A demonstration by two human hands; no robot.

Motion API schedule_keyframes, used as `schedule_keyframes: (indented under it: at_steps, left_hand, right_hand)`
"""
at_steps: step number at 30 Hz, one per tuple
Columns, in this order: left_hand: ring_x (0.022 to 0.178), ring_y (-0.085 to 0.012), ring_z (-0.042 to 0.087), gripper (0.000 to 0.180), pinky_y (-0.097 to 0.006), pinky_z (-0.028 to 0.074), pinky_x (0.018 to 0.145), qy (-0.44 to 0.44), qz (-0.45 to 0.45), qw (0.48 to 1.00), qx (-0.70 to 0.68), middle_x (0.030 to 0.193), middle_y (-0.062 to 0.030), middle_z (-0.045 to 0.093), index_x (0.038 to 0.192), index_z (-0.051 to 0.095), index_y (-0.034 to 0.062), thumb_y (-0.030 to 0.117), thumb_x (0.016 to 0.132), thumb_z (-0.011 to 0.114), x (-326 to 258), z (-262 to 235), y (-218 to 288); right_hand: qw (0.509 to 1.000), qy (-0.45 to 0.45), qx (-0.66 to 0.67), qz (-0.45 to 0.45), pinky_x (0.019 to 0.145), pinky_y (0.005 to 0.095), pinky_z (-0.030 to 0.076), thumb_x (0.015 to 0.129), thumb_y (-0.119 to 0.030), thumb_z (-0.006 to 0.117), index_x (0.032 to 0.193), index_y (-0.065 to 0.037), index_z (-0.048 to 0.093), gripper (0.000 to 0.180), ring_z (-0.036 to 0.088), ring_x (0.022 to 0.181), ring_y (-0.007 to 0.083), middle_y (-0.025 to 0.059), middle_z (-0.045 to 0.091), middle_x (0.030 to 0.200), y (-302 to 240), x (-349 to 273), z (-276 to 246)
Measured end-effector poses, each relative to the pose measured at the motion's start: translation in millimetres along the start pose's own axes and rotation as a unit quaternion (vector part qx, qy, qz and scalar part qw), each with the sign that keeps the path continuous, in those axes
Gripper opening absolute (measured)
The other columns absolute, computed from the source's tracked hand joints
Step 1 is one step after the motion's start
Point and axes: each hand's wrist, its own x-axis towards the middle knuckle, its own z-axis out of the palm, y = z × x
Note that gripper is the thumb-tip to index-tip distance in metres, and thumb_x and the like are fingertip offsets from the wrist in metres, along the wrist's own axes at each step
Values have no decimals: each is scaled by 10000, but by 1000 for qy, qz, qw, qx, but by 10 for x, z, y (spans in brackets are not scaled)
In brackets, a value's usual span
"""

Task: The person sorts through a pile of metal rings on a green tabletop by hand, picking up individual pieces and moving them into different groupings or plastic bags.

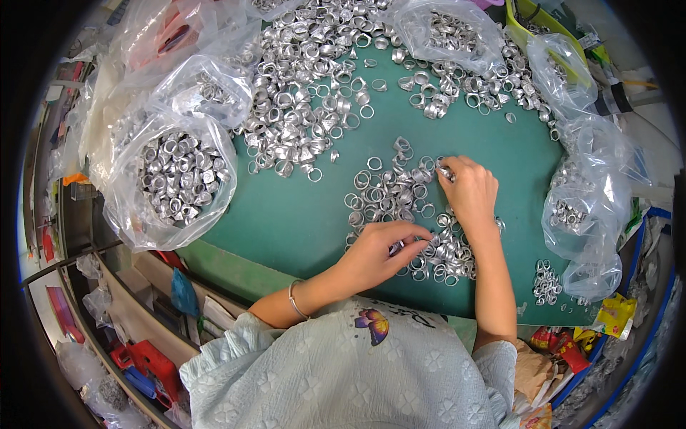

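Note:
Silver-coloured metal rings (386, 194) lie in a loose pile on the green tabletop in front of me. At the pile's near side my left hand (377, 256) is curled, with silver metal showing between its thumb and fingers; how many rings it holds is hidden. My right hand (469, 191) reaches to the pile's far right edge, its fingertips pinched on a silver ring (446, 172). Below my right wrist, more rings (449, 250) spread between the two arms. A bracelet (294, 299) circles my left wrist.
A larger ring heap (300, 107) covers the far left, another (493, 89) the far right. An open clear bag of rings (179, 179) stands at left. Clear bags (589, 193) line the right edge, near a small ring cluster (547, 284). A yellow-green basket (550, 25) sits back right.

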Motion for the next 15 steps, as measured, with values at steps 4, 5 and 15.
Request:
schedule_keyframes:
  at_steps: [4, 5, 15]
  left_hand:
    - [548, -89, 497, 177, -231, 406, 526, 10, -9, 1000, -8, 611, -32, 527, 947, 617, 26, 43, 771, 610, -3, 3, 10]
    - [553, -82, 491, 198, -226, 404, 527, 39, -20, 999, -28, 611, -26, 522, 957, 615, 27, 38, 760, 622, -9, 5, 0]
    - [543, -85, 452, 339, -227, 378, 499, 99, 58, 993, -24, 608, -16, 493, 1007, 614, 23, 8, 676, 686, -46, 92, 29]
  right_hand:
    - [952, 63, 297, -23, 466, 279, 412, 714, -88, 658, 839, -45, 638, 133, 554, 511, 193, 87, 593, 621, 94, -60, 24]
    - [916, 10, 395, 72, 447, 250, 384, 724, -81, 654, 825, -33, 634, 114, 528, 495, 158, 70, 579, 606, 45, -102, -41]
    - [664, -112, 704, 224, 377, 160, 275, 774, 3, 586, 838, 24, 610, 71, 461, 478, 50, 39, 542, 641, -337, -837, -298]
